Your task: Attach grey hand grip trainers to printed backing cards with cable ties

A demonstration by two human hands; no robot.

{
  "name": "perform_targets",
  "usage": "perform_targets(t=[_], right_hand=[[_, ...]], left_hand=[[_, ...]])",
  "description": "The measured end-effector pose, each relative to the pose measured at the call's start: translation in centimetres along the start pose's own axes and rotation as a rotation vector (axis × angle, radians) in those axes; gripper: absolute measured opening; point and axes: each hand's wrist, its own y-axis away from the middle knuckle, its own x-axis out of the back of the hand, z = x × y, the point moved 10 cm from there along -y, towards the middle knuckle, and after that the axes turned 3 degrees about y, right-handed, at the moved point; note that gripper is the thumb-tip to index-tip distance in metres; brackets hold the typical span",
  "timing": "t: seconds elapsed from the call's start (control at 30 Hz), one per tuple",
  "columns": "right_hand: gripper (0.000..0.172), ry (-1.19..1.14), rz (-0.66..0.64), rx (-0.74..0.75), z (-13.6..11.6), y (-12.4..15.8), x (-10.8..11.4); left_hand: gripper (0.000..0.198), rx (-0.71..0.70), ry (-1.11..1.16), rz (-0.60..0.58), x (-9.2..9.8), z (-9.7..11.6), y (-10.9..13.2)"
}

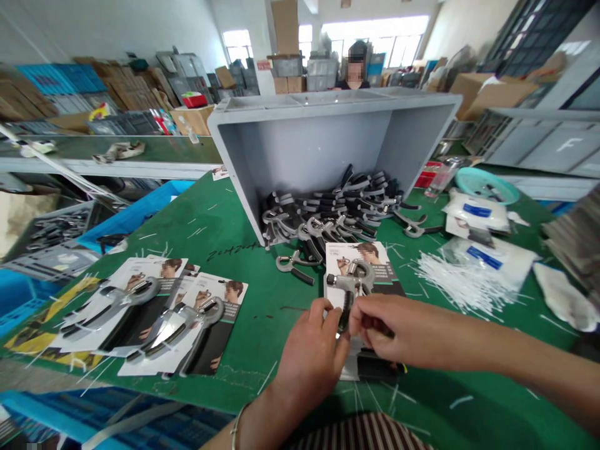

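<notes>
A grey hand gripper [352, 282] lies on a printed backing card [360, 257] on the green table [244, 250]. My left hand [312, 356] has its fingers curled at the card's lower left, beside the gripper's black handle. My right hand [389, 326] pinches closed over the gripper's lower handles and covers them. What its fingertips hold is too small to make out.
Two finished cards with grippers [154, 315] lie at the left. A tipped grey bin [328, 144] spills several loose grippers [337, 209]. White ties [457, 281] and plastic bags [487, 253] lie at the right. A person [356, 65] stands behind the bin.
</notes>
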Motion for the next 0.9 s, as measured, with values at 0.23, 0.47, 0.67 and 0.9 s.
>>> perform_targets(t=[0.23, 0.47, 0.67, 0.9], right_hand=[[0.011, 0.569, 0.275, 0.095, -0.7, 2.1, -0.4], [0.02, 0.711, 0.229, 0.04, 0.1, 3.0, -4.6], [0.009, -0.015, 0.106, -0.008, 1.0, 2.8, -1.0], [0.01, 0.025, 0.264, -0.067, 3.9, 3.8, -0.9]], left_hand=[[0.023, 0.024, 0.045, 0.012, -0.1, -0.5, 0.1], [0.024, 0.015, 0.04, -0.007, -0.5, -0.3, 0.3], [0.023, -0.002, 0.061, -0.046, -0.2, -0.7, 0.2], [0.024, -0.015, 0.059, -0.057, 0.9, -2.5, -0.7]])
